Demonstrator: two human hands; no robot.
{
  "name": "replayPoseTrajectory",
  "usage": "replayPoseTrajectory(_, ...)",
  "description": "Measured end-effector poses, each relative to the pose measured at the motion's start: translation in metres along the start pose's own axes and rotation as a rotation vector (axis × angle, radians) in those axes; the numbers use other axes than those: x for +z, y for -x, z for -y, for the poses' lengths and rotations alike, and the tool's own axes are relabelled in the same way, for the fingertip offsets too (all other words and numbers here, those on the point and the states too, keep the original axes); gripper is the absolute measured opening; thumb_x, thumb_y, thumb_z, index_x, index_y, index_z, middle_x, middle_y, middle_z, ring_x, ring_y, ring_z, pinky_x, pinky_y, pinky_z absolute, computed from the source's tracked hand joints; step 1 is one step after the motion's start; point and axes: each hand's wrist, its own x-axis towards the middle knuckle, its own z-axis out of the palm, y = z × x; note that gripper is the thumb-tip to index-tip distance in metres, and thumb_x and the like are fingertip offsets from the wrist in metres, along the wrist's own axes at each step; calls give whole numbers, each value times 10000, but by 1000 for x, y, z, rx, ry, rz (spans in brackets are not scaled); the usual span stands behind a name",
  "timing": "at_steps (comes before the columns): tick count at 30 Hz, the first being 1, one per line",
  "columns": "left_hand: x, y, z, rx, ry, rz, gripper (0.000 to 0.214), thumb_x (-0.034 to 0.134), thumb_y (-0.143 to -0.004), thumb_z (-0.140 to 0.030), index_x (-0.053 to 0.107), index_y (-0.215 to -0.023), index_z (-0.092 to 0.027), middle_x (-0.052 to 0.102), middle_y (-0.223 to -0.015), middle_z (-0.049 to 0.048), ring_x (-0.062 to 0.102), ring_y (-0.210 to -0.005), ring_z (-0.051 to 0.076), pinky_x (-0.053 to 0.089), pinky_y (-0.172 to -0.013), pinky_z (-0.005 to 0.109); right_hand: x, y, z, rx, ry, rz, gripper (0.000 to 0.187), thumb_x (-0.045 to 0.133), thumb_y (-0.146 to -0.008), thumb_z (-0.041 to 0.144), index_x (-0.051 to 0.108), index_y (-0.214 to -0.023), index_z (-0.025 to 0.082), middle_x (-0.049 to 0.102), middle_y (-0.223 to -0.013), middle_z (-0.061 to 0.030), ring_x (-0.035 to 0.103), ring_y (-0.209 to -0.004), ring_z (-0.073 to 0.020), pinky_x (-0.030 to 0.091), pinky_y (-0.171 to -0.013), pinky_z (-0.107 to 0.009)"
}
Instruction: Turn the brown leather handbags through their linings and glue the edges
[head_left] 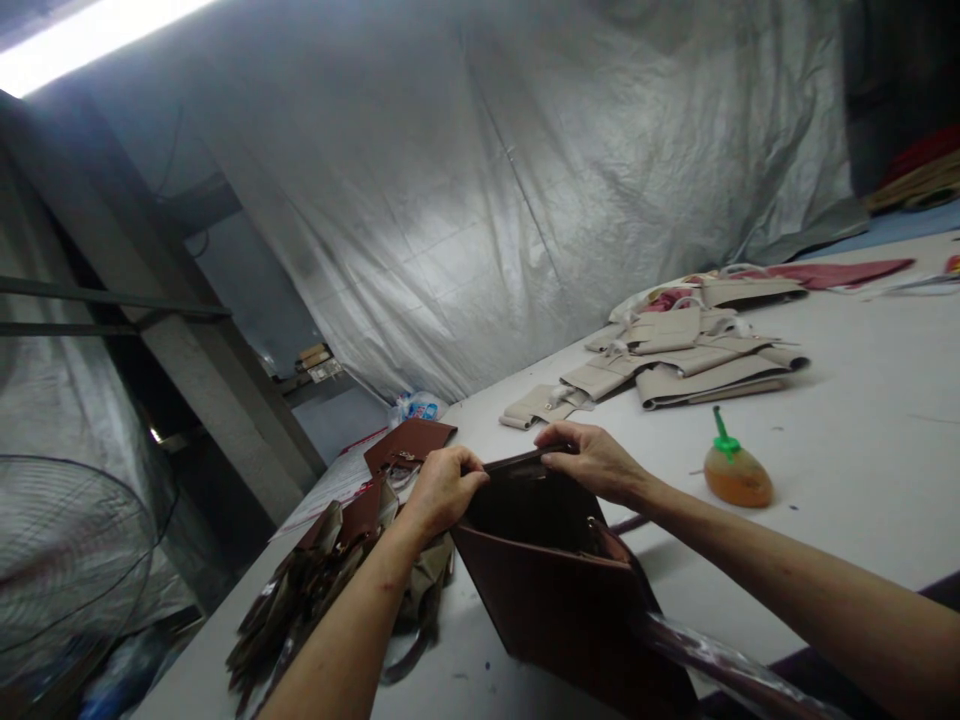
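A dark brown handbag (555, 600) stands open-mouthed on the white table in front of me, its dark inside showing. My left hand (444, 488) pinches the far rim of the bag near its left corner. Farther right on that same rim, my right hand (592, 460) grips the edge between thumb and fingers. A plastic-wrapped handle (720, 655) hangs off the bag's near side. Inside the mouth, at the right, a zip edge with reddish-brown trim is visible. Both hands touch only the bag.
Several beige bag pieces (675, 350) lie beyond my right hand. A squeeze bottle (737, 474) of orange liquid with a green nozzle rests on the white table (862, 440). Brown and olive bag parts (337, 540) are heaped at left. A wire fan (71, 560) stands beside the table.
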Motion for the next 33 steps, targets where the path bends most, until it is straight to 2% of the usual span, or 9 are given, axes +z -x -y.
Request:
replayPoseTrajectory(6, 1, 2, -3, -79, -31, -30, 65, 667, -733, -212, 714, -710, -171, 722, -763, 39, 631, -738, 166, 430, -713, 266, 7, -4, 12, -172, 365, -55, 154, 499, -663, 154, 591, -782, 187, 619, -701, -10, 548, -657, -162, 392, -626, -265)
replayPoseTrajectory(9, 2, 2, -2, -118, -51, -52, 68, 672, -729, -220, 718, -703, -178, 718, -746, 43, 627, -729, 173, 428, -697, 269, 12, -3, 23, -216, 531, 13, 219, 475, -716, 147, 649, -846, 180, 672, -792, -46, 583, -722, -181, 384, -663, -274)
replayPoseTrajectory(12, 2, 3, -2, -125, -70, -61, 70, 678, -727, -232, 722, -692, -189, 712, -726, 39, 625, -723, 177, 430, -711, 276, 19, -4, 33, -290, 629, 97, 220, 498, -812, 236, 691, -908, 191, 707, -897, -66, 621, -816, -205, 392, -710, -282)
replayPoseTrajectory(17, 1, 5, -2, -117, -79, -73, 73, 686, -729, -239, 722, -689, -190, 717, -736, 43, 630, -729, 184, 433, -711, 278, 28, -17, 36, -290, 811, 218, 227, 530, -864, 323, 738, -894, 235, 732, -867, -69, 653, -839, -228, 386, -656, -277)
replayPoseTrajectory(24, 0, 5, -5, -166, -111, -74, 85, 676, -737, -248, 713, -691, -187, 717, -748, 56, 631, -734, 196, 430, -717, 293, 37, -21, 45, -299, 869, 221, 343, 450, -913, 349, 740, -857, 176, 731, -833, -137, 670, -799, -254, 397, -653, -301)
replayPoseTrajectory(28, 0, 7, -1, -106, -40, -80, 46, 670, -735, -220, 661, -717, -178, 671, -760, 32, 604, -750, 176, 432, -741, 290, 42, -22, 52, -332, 860, 299, 257, 523, -844, 299, 739, -947, 204, 735, -903, -123, 667, -854, -261, 401, -659, -298)
replayPoseTrajectory(29, 0, 9, 1, -65, -12, -95, 77, 689, -708, -195, 638, -762, -173, 657, -817, 30, 598, -796, 171, 437, -762, 281, 41, -24, 52, -329, 856, 318, 256, 531, -832, 285, 741, -958, 211, 736, -905, -119, 666, -849, -261, 402, -655, -298)
replayPoseTrajectory(31, -3, 13, 7, -9, 36, -123, 307, 743, -614, -135, 572, -867, -168, 605, -973, 35, 572, -902, 164, 445, -794, 257, 38, -29, 49, -308, 845, 336, 258, 534, -832, 285, 750, -958, 222, 738, -882, -110, 665, -828, -253, 402, -649, -296)
replayPoseTrajectory(33, -7, 19, 15, -55, 57, -105, 480, 765, -537, -93, 511, -936, -173, 545, -1066, 43, 550, -942, 160, 455, -767, 236, 31, -33, 46, -286, 827, 341, 250, 548, -834, 307, 760, -943, 230, 738, -856, -97, 661, -811, -244, 396, -633, -289)
